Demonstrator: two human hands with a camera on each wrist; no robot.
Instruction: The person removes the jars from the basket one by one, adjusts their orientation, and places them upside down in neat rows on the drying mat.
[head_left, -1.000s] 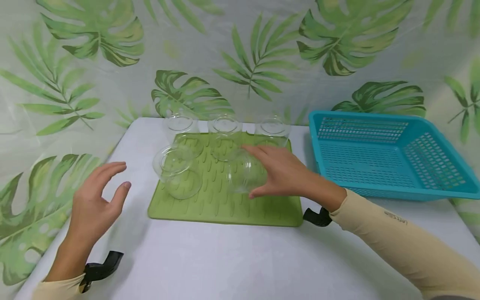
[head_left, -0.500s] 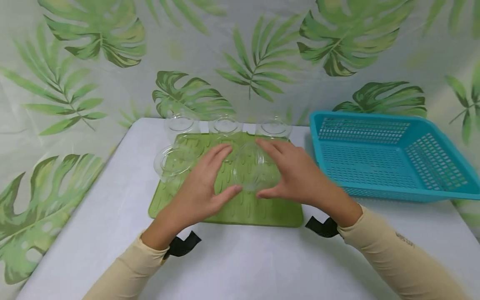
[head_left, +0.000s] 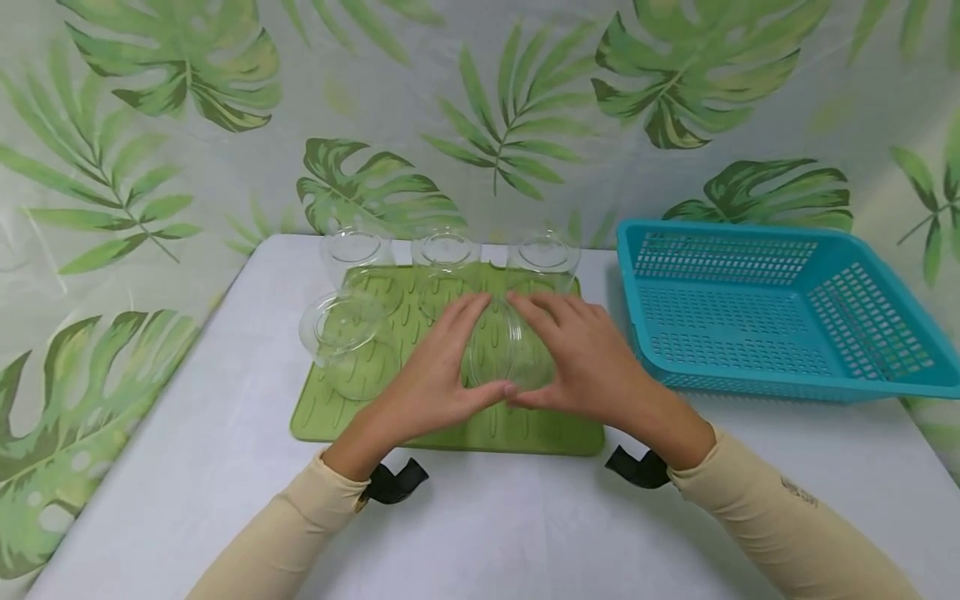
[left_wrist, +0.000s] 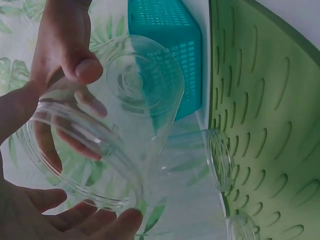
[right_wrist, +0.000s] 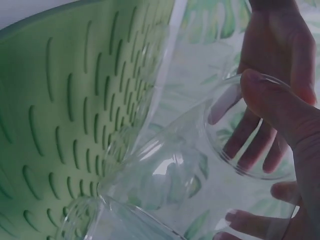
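Both hands hold a clear cup above the right part of a green ridged mat. My left hand has its fingers around the cup's ringed rim. In the left wrist view, its fingertips lie along the lower edge of the clear cup. My right hand grips the cup from the right, thumb on the near side. Through the clear wall in the right wrist view, fingers of the left hand show behind the rim. Both thumb tips meet in the head view.
Three clear cups stand along the mat's back edge. Another clear cup stands at the mat's front left. A turquoise perforated basket sits right of the mat on a white-covered table, before a leaf-print cloth.
My left hand has come in from the far left to take hold of the cup beside the right hand. The right hand has shifted slightly right, keeping its grip on the cup.
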